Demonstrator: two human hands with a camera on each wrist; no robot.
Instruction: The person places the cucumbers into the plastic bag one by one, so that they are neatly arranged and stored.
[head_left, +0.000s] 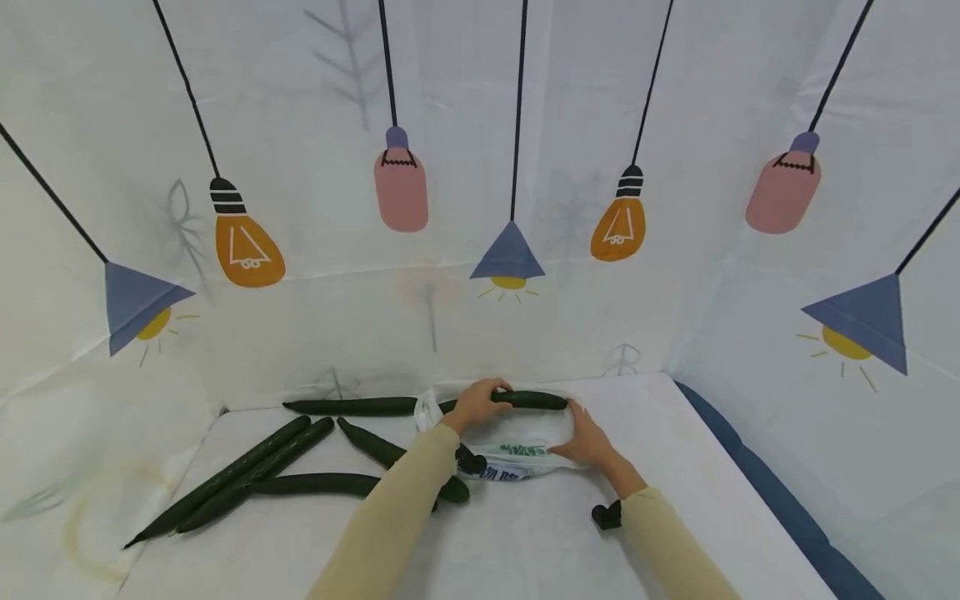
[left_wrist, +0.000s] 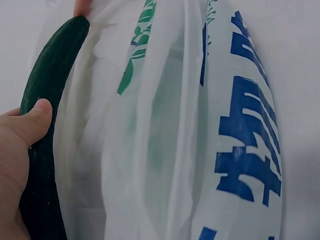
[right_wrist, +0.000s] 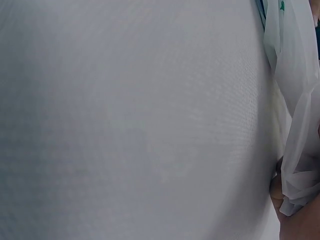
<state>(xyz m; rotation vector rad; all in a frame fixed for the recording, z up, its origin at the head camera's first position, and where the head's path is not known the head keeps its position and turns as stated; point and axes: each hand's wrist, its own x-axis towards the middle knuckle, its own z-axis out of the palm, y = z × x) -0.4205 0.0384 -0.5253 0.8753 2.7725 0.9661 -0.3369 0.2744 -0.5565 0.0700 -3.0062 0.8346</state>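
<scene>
Two hands work at centre frame in the head view, both on one job. Left hand [head_left: 477,403] grips a cucumber [head_left: 525,400] near its middle, fingers curled over the top, thumb beneath — the left wrist view shows the thumb [left_wrist: 31,120] pressed to the dark skin. Cucumber lies roughly level, its far end pointing toward the right of the frame and sitting right at the mouth of a plastic bag [head_left: 517,450]. Right hand [head_left: 585,437] pinches the bag's rim on the right side; the right wrist view shows only a gather of white film at its right edge against the fingers, the rest being plain cloth. Judged: the rim is held up and apart so the mouth stays wide enough for the long cucumber to enter lengthwise.

Bag is thin white film with blue and green print, lying flat on the tabletop [head_left: 525,542], mouth toward the back.

Five more cucumbers lie loose at centre left of the frame: one [head_left: 348,407] along the back edge, a touching pair [head_left: 240,479] running diagonally toward lower left, one [head_left: 315,483] level in front, and one [head_left: 375,447] slanting under the left forearm.

Edges and room — the tabletop's back edge meets a printed lamp-pattern backdrop [head_left: 480,167] just behind the held cucumber, so little slack there. The right edge drops to a blue strip [head_left: 757,475], well apart from the right hand. Open cloth lies toward the bottom of the frame, in front of the bag.
</scene>
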